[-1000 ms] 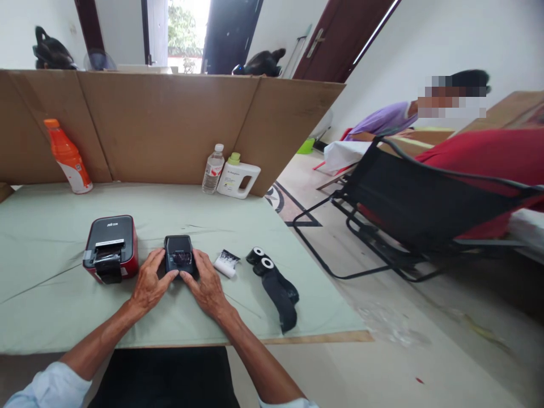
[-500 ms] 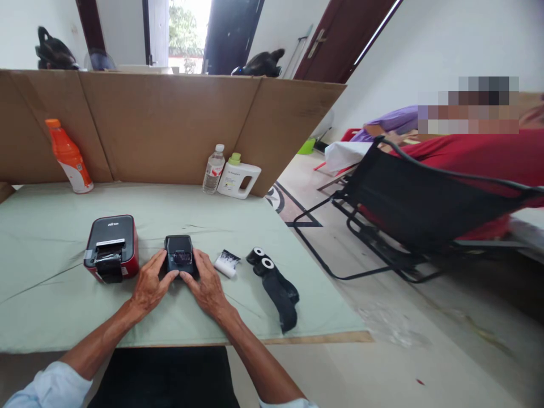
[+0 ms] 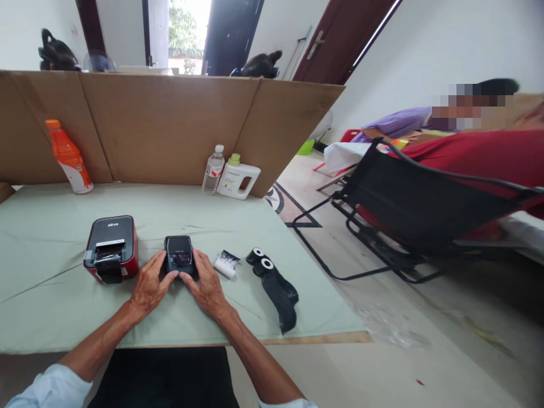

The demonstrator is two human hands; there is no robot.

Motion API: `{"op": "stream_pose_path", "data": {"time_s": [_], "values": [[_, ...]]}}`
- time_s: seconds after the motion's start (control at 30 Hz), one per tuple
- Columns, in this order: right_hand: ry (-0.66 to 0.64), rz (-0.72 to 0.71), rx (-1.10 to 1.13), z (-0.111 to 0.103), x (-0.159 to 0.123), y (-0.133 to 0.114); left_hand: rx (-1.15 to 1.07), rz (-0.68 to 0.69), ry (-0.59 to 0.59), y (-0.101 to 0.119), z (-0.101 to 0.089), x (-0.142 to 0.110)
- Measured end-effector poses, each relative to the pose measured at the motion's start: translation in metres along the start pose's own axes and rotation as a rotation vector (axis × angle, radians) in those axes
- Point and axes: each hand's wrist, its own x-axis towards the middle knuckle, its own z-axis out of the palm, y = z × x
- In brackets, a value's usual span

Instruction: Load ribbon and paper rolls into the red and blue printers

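Note:
A small black portable printer (image 3: 178,247) with a dark glossy window lies on the green-covered table, between my two hands. My left hand (image 3: 149,281) grips its left side, with the thumb along the near edge. On the right side, my right hand (image 3: 207,285) holds it the same way, its thumb close to the other one. Left of my hands stands a larger black-and-red label printer (image 3: 113,248), dark film at its front slot. Just right of my right hand lies a small white roll (image 3: 226,264) with a dark printed end. Farther right are two black rolls (image 3: 267,264) with white cores, their black strips trailing toward me.
A cardboard partition (image 3: 170,124) closes off the table's back. Against it stand an orange bottle (image 3: 70,158), a clear water bottle (image 3: 213,170) and a white jug (image 3: 238,178). To the right, beyond the table, a person in red sits in a black folding chair (image 3: 433,198).
My hands and the small printer stay where they were. In the background, the people at the right have shifted slightly.

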Motion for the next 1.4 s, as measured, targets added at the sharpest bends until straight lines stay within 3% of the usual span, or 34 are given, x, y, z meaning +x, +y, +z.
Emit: {"op": "stream_pose_path", "data": {"time_s": [0.27,0.7,1.4], "values": [[-0.015,0.016,0.068,-0.003,0.008,-0.001,0.023,0.021,-0.005,-0.002,-0.001,0.000],[-0.083,-0.009,0.096,-0.002,0.045,0.011,0.096,0.070,-0.023,-0.004,0.000,-0.003],[-0.046,-0.037,0.038,0.004,0.043,0.008,0.175,0.057,-0.075,-0.001,0.001,-0.001]]}}
